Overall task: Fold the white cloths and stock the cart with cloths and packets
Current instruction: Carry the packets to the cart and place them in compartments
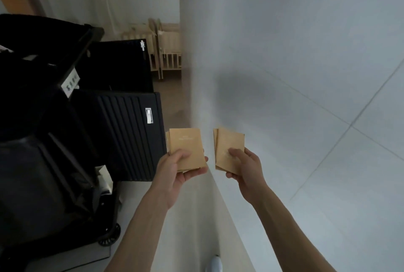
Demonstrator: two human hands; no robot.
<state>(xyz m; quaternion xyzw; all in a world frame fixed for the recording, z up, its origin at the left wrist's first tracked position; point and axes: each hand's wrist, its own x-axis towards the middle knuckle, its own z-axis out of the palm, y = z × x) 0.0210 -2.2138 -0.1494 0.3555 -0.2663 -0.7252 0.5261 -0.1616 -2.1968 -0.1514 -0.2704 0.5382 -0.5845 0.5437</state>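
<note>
While each hand pinches its own packets, left hand [175,170] and right hand [244,167] hold tan stacks [185,147] [229,147] apart, likely sorting before stocking the black cart [122,131] at left.

My head view is dim and soft, lit evenly from above with no glare. The black cart [54,140] on my left sinks into near-featureless dark, and a broad, faint shadow [240,88] smudges the pale wall [306,53] above the packets [187,147]. Wide-angle bend slants the wall lines and stretches my forearms at the bottom edge; far cribs [166,48] look blurred.
</note>
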